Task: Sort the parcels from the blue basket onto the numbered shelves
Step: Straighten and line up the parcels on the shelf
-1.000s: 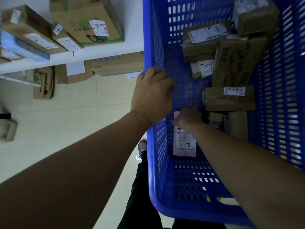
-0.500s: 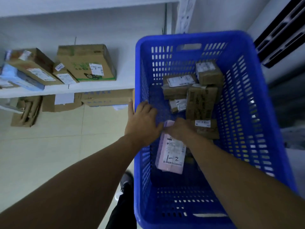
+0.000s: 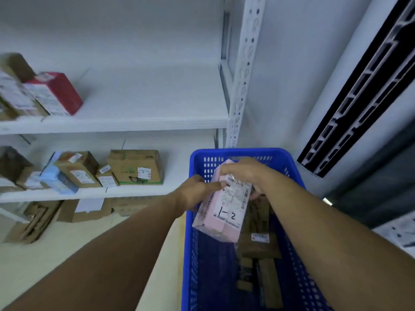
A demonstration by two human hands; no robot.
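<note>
A pink parcel [image 3: 224, 207] with a white label marked "1-2" is held up over the blue basket [image 3: 190, 243]. My right hand [image 3: 244, 173] grips its far end from above. My left hand [image 3: 197, 194] holds its left edge, thumb on the label side. Several brown cardboard parcels [image 3: 258, 245] lie in the basket below. The white shelves [image 3: 134, 124] stand to the left of the basket.
A red box [image 3: 58, 93] and a brown box sit at the left of the upper shelf. The lower shelf [image 3: 134, 189] holds several cardboard boxes and a blue packet. Flattened cartons lie on the floor underneath. A white perforated upright [image 3: 242, 70] and a dark slatted panel [image 3: 359, 86] stand behind the basket.
My right hand lifted the pink parcel out of the basket, and my left hand left the basket rim to take hold of it. The view tilted upward to the shelves.
</note>
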